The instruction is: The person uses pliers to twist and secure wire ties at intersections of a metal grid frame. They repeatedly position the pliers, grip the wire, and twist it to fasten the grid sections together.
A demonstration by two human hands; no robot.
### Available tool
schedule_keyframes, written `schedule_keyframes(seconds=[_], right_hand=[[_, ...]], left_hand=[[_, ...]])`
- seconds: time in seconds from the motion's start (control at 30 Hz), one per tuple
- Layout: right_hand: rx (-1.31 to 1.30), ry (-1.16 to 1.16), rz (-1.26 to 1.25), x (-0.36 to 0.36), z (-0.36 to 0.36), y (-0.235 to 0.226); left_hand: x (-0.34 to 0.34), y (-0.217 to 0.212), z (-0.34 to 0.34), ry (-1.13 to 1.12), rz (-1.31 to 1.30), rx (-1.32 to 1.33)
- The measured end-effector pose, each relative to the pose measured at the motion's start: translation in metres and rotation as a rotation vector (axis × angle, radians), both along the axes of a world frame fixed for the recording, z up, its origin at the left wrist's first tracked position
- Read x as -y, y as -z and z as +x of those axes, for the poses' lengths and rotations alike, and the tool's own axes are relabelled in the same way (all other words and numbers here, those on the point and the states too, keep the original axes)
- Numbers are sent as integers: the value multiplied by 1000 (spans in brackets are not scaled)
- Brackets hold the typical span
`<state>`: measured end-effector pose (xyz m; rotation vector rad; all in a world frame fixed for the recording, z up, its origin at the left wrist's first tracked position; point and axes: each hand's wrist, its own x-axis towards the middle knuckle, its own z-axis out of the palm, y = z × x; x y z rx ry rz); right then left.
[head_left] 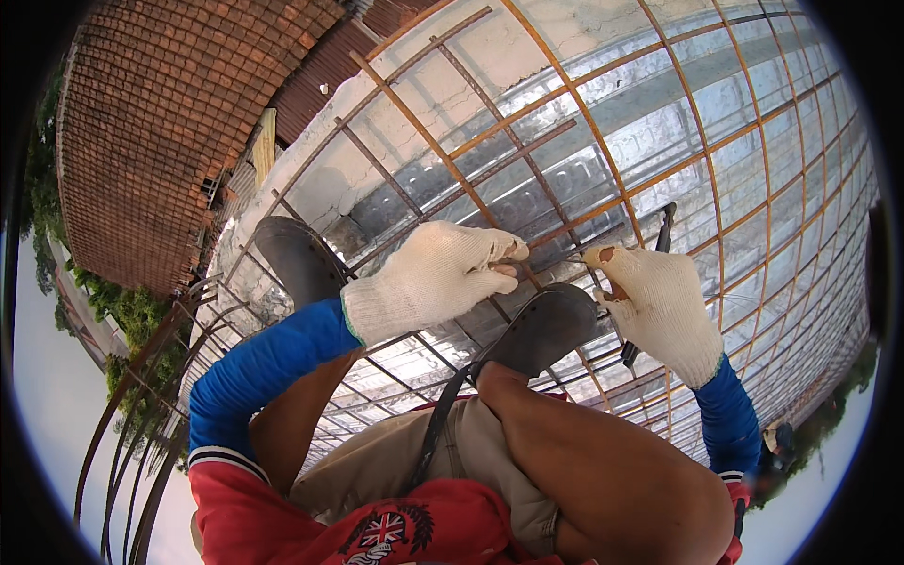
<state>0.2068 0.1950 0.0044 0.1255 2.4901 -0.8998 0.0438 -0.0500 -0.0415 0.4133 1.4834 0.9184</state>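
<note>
packages: none | signs, screens: none | labels: perhaps only a small flag emblem [381,529], red-blue-white, on shirt, bottom centre

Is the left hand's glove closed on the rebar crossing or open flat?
Closed: the left hand has its fingertips curled together, pinching at the rebar crossing.

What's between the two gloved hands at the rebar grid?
In the head view, between the left hand and right hand: a crossing of rusty rebar over corrugated metal decking, and the toe of a dark sandal.
</note>
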Motion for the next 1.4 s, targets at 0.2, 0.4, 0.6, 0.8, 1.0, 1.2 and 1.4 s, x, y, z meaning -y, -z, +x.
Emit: schedule_keyframes(seconds=[0.2, 0.4, 0.6, 0.8, 1.0, 1.2, 1.4], right_hand=[[58, 135, -32, 3, 16, 1], [74, 209, -11, 14, 38, -14], [-47, 172, -85, 27, 55, -1], [50, 328, -60, 29, 60, -15], [161, 414, -129, 29, 60, -13], [66, 406, -63, 19, 45, -6], [-89, 283, 327, -24, -9, 7]], left_hand=[[-19, -11, -4, 731, 148, -653], [-30, -7, -2, 416, -20, 61], [-34, -10, 2, 517, -75, 104], [-27, -1, 1, 542, 451, -573], [-30, -4, -10, 789, 520, -798], [-25, 10, -10, 368, 433, -636], [-30, 16, -45, 82, 147, -1002]])
